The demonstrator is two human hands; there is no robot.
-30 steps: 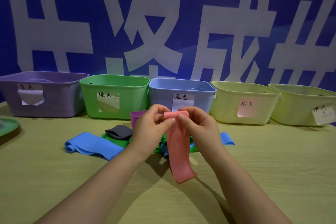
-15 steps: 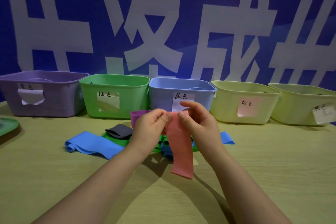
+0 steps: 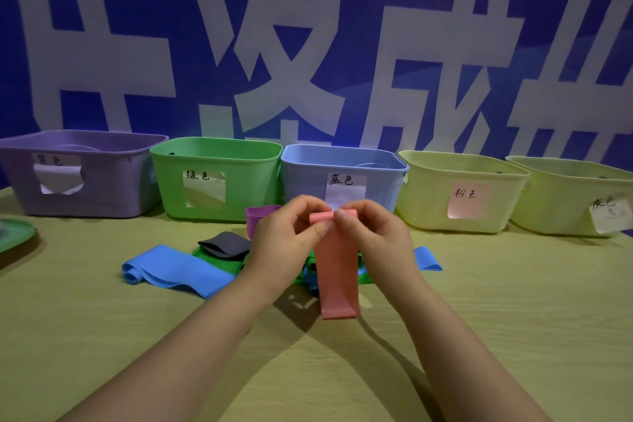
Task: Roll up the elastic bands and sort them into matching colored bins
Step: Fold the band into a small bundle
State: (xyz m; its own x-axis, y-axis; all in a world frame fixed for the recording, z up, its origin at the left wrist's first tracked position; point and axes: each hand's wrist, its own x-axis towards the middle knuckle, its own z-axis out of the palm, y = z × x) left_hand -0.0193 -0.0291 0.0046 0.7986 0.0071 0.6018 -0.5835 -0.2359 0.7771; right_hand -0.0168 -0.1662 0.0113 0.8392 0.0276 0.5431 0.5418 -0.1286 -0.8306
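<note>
Both hands, left hand (image 3: 286, 243) & right hand (image 3: 376, 240), pinch the pink band's (image 3: 337, 271) rolled top edge above the table (image 3: 513, 319), rest hanging loose; I'd keep turns tight & even w/ thumbs so it won't spring open.

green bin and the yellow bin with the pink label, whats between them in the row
The blue bin stands between the green bin and that yellow bin, in the head view; the pink band overlaps its lower front.
</note>
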